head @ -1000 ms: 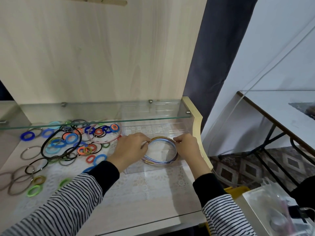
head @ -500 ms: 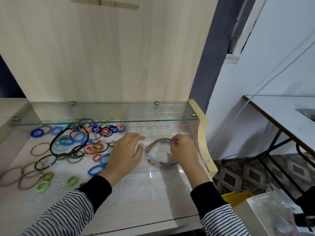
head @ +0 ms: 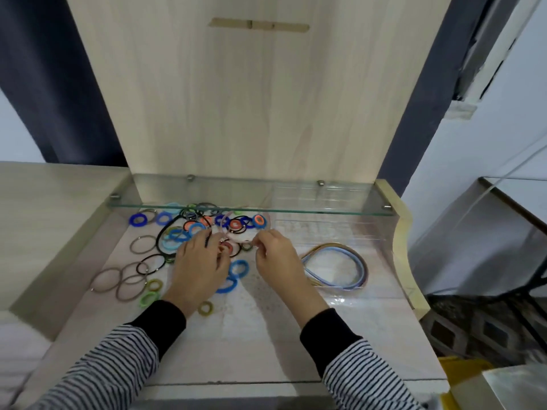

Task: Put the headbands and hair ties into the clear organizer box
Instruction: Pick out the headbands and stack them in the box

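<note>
A pink headband [head: 224, 229] is pinched by the right hand [head: 278, 257]. The left hand [head: 201, 261] is curled over hair ties [head: 194, 227], grasp unclear. The band is judged light and springy, best taken near its ends. The clear box [head: 340, 297] lies right of both hands.

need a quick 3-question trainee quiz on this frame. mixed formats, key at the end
1. True or false: the bundle of thin blue, yellow and brown headbands lies inside the clear plastic organizer box.
2. Where are the left hand and the right hand? A) over the pile of coloured round hair ties, left of the box; B) both inside the box; C) raised out of view.
3. Short answer: which hand is nearer the box?

Key: 1 true; 2 A; 3 right.
</note>
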Demonstrator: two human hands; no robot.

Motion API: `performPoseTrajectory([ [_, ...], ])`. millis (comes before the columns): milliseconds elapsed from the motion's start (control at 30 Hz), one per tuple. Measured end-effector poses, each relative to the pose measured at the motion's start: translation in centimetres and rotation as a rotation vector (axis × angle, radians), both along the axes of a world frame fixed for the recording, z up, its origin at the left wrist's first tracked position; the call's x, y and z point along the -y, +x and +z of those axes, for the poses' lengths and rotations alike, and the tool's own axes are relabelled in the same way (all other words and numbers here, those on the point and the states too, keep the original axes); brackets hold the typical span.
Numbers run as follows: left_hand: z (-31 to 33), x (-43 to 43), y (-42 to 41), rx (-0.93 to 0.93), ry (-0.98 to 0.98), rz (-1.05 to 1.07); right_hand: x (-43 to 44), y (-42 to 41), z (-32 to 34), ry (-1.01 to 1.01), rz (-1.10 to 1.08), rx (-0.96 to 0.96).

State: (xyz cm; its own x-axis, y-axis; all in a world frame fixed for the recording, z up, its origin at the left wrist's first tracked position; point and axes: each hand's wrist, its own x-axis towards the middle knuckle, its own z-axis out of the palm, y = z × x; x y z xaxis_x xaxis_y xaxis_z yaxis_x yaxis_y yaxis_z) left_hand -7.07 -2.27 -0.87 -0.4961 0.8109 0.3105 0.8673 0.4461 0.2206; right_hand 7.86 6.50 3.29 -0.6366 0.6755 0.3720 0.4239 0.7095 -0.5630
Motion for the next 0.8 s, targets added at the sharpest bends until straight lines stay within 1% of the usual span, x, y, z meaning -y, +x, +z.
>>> performPoseTrajectory([
  [100,-0.2,1.0,-1.3,0.002,-0.014,0.064,0.4,-1.6,-0.1,-0.004,0.042,0.049],
  [267,-0.3,2.2,-2.9,-0.049,-0.069,0.166,0.3,-3.9,-0.2,0.003,0.044,0.226],
  [367,-0.4,2.7,-3.7,-0.033,-0.098,0.162,0.1,-4.9,-0.6,-0.003,0.063,0.322],
  [500,0.0,3.5,-4.0,-0.03,-0.063,0.113,0.0,-5.2,-0.8,0.025,0.068,0.456],
  [567,0.2,3.8,-4.0,-0.015,-0.055,0.096,0.1,-5.3,-0.9,0.056,0.06,0.482],
  [800,1.3,4.6,-4.4,0.019,0.003,0.058,0.7,-5.3,-0.5,0.108,-0.004,0.473],
])
